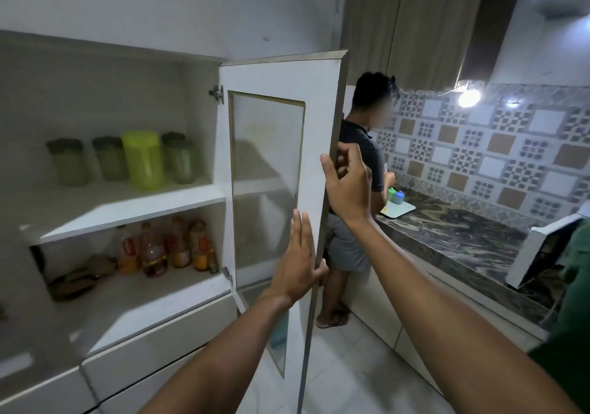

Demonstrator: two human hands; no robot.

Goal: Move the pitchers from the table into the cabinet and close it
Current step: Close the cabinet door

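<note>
The white cabinet (127, 203) stands open on the left. On its upper shelf stand a bright yellow-green pitcher (142, 160) and several duller green lidded pitchers (67, 162). The cabinet door (274, 75), white with a frosted glass panel, hangs open edge-on toward me. My left hand (298, 260) lies flat on the door's inner face with the thumb hooked round its edge. My right hand (346, 184) grips the same edge higher up, fingers curled behind it.
Several bottles (166, 247) and a dark lump sit on the lower shelf. Drawers run below the cabinet. Behind the door a person (360, 171) stands at a marble counter (463, 238) with a white tray and small cups. A white appliance (542, 251) sits at the right.
</note>
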